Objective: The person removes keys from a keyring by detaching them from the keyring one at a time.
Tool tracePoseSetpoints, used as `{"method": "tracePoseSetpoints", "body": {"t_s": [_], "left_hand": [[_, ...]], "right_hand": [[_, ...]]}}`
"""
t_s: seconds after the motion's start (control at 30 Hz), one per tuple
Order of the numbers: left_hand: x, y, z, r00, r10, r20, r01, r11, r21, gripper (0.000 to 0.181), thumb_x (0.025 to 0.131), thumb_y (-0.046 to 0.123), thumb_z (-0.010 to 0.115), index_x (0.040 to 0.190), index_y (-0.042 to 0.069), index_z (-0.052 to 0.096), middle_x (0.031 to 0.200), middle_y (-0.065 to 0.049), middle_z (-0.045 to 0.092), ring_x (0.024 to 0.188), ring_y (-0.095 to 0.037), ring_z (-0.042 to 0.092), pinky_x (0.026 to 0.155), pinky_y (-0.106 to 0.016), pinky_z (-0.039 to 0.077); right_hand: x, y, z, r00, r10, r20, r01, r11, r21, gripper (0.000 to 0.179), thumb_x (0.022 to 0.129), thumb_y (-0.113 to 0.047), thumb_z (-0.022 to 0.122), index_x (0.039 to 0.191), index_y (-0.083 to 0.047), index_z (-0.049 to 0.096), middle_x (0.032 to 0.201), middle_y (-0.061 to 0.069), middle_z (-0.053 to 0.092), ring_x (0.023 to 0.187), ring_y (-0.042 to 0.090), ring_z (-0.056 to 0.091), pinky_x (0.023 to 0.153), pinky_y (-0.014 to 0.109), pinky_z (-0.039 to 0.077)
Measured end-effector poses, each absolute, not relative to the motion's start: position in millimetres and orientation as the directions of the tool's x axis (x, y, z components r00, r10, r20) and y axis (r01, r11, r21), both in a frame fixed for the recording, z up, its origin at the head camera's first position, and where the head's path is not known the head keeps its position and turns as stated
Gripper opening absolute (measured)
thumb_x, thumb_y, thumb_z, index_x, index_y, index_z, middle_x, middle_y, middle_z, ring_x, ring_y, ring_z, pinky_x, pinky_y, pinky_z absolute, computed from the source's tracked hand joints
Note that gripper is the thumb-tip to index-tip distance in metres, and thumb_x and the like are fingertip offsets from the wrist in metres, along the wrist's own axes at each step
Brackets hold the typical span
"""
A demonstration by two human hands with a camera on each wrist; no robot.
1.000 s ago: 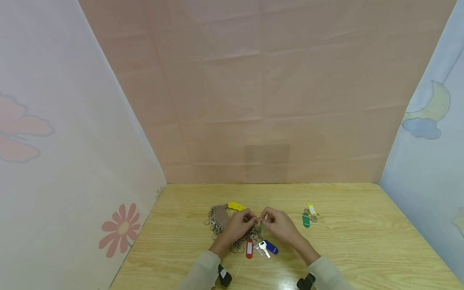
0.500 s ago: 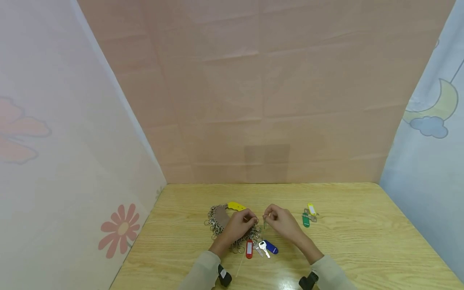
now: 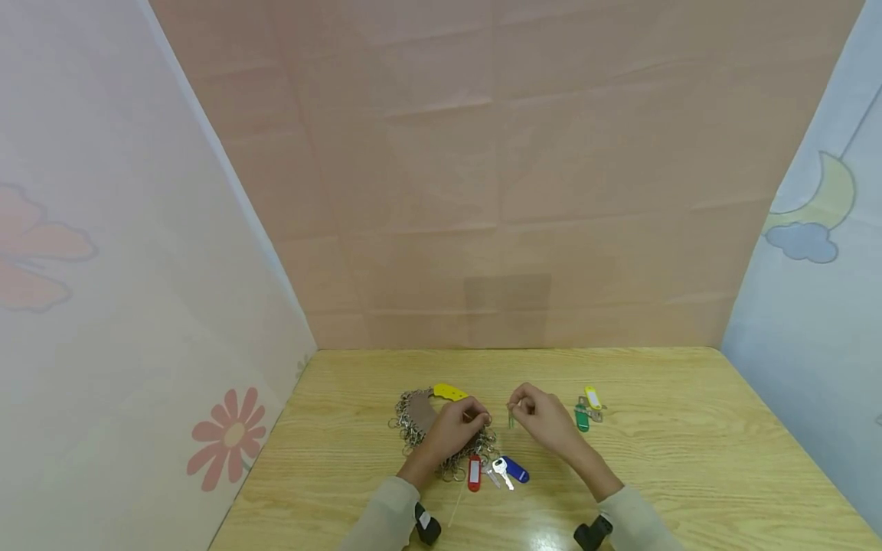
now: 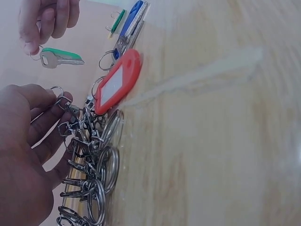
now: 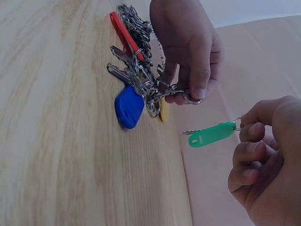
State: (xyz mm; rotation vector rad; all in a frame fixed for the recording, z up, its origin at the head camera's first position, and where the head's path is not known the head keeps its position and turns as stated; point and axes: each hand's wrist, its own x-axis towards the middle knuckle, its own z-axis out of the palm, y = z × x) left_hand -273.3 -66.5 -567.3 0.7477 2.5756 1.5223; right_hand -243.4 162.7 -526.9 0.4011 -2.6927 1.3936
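Two hands face each other over the desk (image 3: 689,467), each in a pinch rather than spread. The right hand (image 3: 544,422) grips a small ring (image 5: 238,128) between thumb and forefinger, its other fingers loosely bent. From that ring hang a key (image 4: 52,60) and a green tag (image 5: 209,136), clear of the desk and side by side, with their long axes running down from the fingertips.

To the left, the left hand (image 3: 451,425) pinches a metal split ring (image 5: 192,101) that appears linked to the chained rings (image 4: 91,193) beneath it. The relation that matters is the gap between the two pinches: the hanging key is just right of the split ring, near it but not touching. The right hand carries the key; the left hand is on the far side of that gap, with the cluster below.

Those chained rings edge a curved brown piece (image 3: 418,407) with a yellow part (image 3: 449,392) at its far end. Just nearer than the cluster lie a red tag (image 3: 474,474), loose-looking silver keys (image 3: 504,474) and a blue tag (image 3: 516,469). Well to the right, beyond the right hand, rest a second green tag (image 3: 582,419) and a yellow tag (image 3: 592,397).
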Motion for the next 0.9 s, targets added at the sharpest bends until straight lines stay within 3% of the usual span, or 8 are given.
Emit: {"method": "tracePoseSetpoints", "body": {"t_s": [0.9], "left_hand": [[-272, -66, -566, -0.889, 0.413, 0.197, 0.373, 0.405, 0.835, 0.012, 0.107, 0.027, 0.067, 0.103, 0.018, 0.075, 0.098, 0.005, 0.076, 0.085, 0.001, 0.062, 0.079, -0.021, 0.054]], "right_hand": [[-245, 202, -508, -0.946, -0.133, 0.296, -0.319, 0.544, -0.776, 0.005, 0.104, -0.013, 0.068, 0.106, -0.009, 0.069, 0.062, -0.006, 0.047, 0.053, 0.003, 0.036, 0.052, 0.024, 0.036]]}}
